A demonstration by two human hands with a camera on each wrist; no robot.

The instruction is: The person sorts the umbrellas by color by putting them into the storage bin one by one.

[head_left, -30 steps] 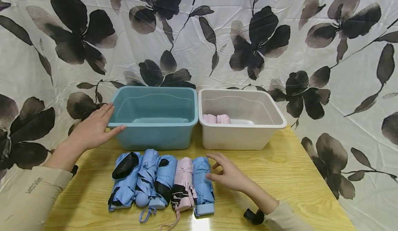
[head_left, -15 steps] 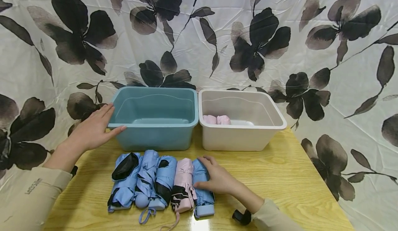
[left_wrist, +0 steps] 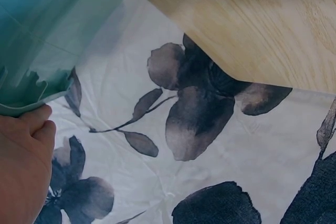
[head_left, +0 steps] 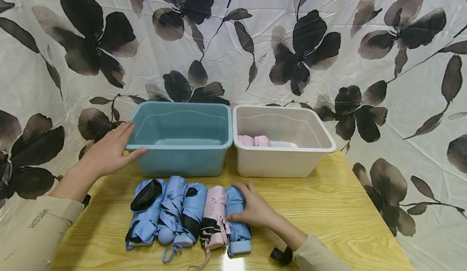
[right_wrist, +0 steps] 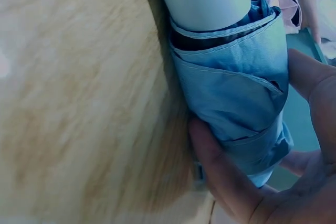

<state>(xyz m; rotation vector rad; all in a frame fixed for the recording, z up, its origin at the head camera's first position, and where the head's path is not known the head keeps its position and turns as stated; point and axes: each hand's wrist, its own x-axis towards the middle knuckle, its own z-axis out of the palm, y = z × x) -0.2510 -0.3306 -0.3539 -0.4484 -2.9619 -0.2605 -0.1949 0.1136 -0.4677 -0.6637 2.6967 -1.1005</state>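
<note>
My right hand (head_left: 255,208) grips the rightmost folded blue umbrella (head_left: 238,232), thumb on one side and fingers on the other. In the right wrist view the wrapped blue fabric (right_wrist: 231,82) sits between thumb and fingers, the umbrella lying on the table. Beside it lies a folded pink umbrella (head_left: 216,206) with a wrist cord. Further left are three blue umbrellas, the nearest of them (head_left: 193,210) showing black lining. My left hand (head_left: 109,149) rests with extended fingers on the left rim of the teal bin (head_left: 182,161); the left wrist view shows its fingertips at that rim.
A white bin (head_left: 277,163) stands right of the teal one and holds pink rolled items (head_left: 253,140). Both are at the back of the wooden table (head_left: 310,206), against a floral cloth (head_left: 255,60). The table's right edge slants toward the front.
My right hand has moved left onto the rightmost blue umbrella and closed its thumb and fingers around it. The left hand has stayed at the teal bin's rim.
</note>
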